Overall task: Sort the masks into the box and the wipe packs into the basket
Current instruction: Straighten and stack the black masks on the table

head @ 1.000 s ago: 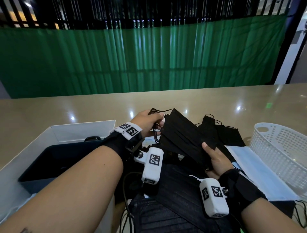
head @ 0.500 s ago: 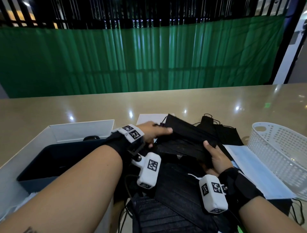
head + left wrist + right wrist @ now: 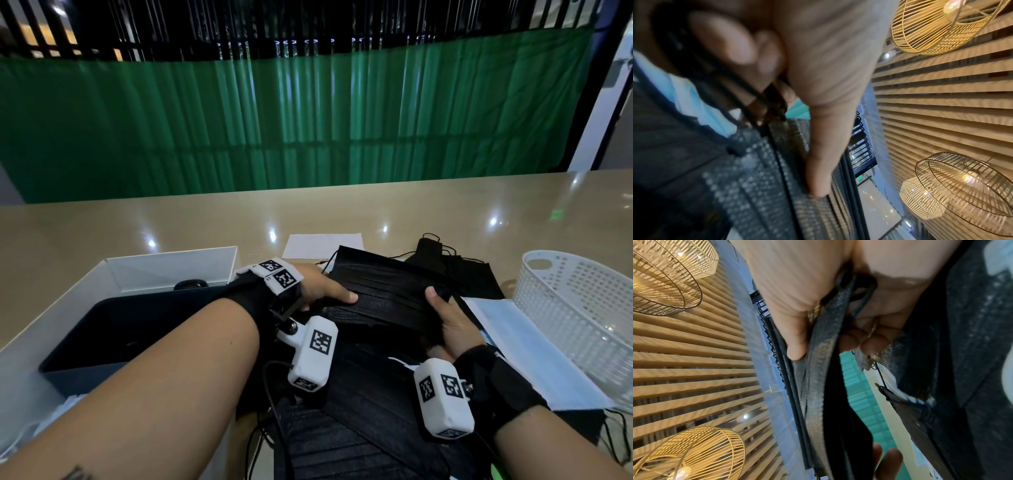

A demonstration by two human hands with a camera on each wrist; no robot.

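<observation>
Your left hand and right hand each pinch 1 end of the black masks beside the box

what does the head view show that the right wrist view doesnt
Only the head view shows the white box on the left, the white basket on the right, the light blue mask, the white paper and the table.

Only the right wrist view shows the slatted ceiling with wire lamps and the right hand's curled fingertips under the masks.

Both show the right hand gripping the stack of black masks.
</observation>
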